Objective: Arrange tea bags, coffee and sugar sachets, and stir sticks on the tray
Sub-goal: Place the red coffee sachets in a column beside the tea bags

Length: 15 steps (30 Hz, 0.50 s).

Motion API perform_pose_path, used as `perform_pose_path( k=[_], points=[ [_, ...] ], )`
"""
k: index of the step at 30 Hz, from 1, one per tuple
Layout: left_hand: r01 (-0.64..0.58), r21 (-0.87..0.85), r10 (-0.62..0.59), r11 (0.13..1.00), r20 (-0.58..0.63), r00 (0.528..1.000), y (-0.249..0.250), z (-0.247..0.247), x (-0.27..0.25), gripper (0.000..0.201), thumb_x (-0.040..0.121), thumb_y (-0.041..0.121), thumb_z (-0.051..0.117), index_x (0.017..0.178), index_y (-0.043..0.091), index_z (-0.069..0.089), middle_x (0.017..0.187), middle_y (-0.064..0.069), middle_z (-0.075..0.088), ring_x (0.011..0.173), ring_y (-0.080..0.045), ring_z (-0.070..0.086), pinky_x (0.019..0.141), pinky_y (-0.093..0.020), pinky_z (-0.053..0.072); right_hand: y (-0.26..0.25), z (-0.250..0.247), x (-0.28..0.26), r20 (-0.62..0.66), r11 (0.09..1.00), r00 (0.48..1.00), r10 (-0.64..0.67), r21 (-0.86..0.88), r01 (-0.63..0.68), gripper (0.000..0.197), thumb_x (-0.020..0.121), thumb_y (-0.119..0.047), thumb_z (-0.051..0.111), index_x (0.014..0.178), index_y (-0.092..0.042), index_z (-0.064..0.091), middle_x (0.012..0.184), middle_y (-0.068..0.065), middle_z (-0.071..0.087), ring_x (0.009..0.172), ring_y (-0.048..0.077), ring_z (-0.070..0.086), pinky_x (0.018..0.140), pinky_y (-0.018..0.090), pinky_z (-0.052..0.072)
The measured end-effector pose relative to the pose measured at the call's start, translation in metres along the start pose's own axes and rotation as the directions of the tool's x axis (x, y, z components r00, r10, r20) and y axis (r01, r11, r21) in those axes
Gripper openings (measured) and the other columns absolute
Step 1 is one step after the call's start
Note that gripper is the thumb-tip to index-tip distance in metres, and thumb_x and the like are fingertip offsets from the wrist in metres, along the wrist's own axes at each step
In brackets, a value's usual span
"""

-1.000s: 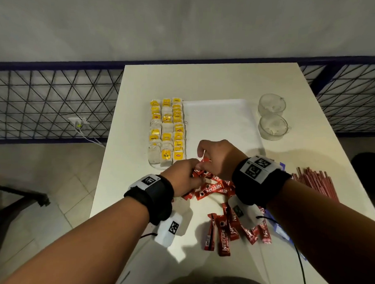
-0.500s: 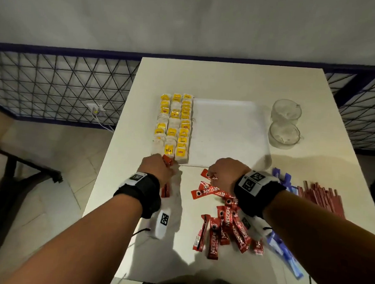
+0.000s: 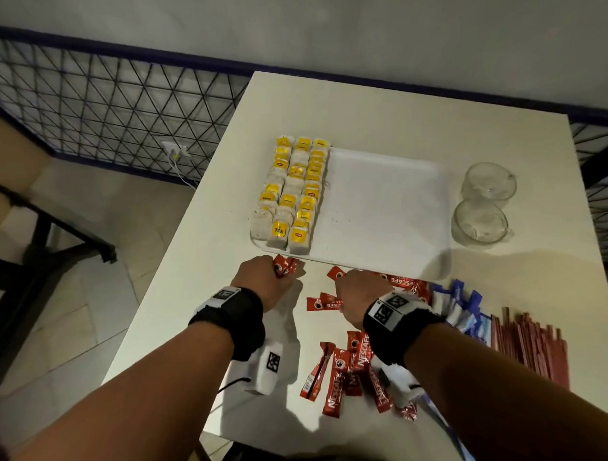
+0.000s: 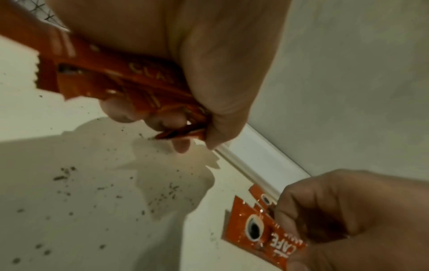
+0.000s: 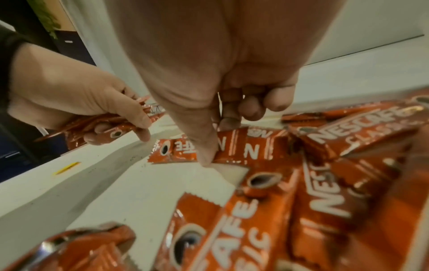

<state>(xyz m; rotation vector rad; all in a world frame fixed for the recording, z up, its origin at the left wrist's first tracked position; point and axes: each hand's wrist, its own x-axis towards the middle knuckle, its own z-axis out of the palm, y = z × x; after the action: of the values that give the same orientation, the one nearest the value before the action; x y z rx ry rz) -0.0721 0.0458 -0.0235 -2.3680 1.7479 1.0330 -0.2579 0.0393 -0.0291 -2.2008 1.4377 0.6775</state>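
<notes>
A white tray [image 3: 383, 213] lies mid-table, with several yellow-tagged tea bags [image 3: 293, 195] in rows on its left part. Just before the tray's front-left corner, my left hand [image 3: 271, 274] grips a bundle of red coffee sachets [image 3: 287, 266]; the same bundle [image 4: 130, 78] fills the left wrist view. My right hand [image 3: 345, 281] is at the tray's front edge, where thumb and fingers pinch one coffee sachet [image 5: 232, 146] lying on the table. More loose coffee sachets [image 3: 341, 378] lie under my right wrist.
Blue sugar sachets [image 3: 459, 307] and a pile of red stir sticks [image 3: 531, 348] lie to the right of my right hand. Two glass cups [image 3: 485, 203] stand right of the tray. The table's left edge is close to my left hand.
My left hand left the pile and moved left to the tray's front-left corner, carrying its bundle of sachets. My right hand shifted onto a sachet at the tray's front edge.
</notes>
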Motion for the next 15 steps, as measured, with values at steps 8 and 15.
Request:
perform_pose_path(
  k=[8,15],
  points=[
    [0.019,-0.916,-0.042,0.402,0.002,0.999,0.013,-0.011,-0.018,0.019,0.091,0.017,0.064,0.073,0.021,0.059,0.049,0.010,0.056,0.043,-0.013,0.051,0.049,-0.024,0.044,0.004,-0.048,-0.009,-0.167,0.609,0.974,0.151,0.792,0.041,0.007,0.091,-0.024,0.060,0.086,-0.021,0.057,0.074,-0.002,0.062,0.069,0.019,0.059,0.069,0.037,0.052],
    [-0.061,-0.989,0.230,0.134,-0.029,0.973,0.058,-0.012,-0.026,0.030,0.081,0.021,0.069,0.108,0.007,0.064,0.103,-0.019,0.070,0.091,-0.033,0.069,0.082,-0.045,0.057,0.004,-0.070,-0.022,-0.203,0.244,0.972,0.120,0.955,0.169,0.006,0.088,-0.003,0.063,0.092,-0.008,0.064,0.075,0.004,0.063,0.066,0.017,0.062,0.070,0.031,0.058]
  ],
)
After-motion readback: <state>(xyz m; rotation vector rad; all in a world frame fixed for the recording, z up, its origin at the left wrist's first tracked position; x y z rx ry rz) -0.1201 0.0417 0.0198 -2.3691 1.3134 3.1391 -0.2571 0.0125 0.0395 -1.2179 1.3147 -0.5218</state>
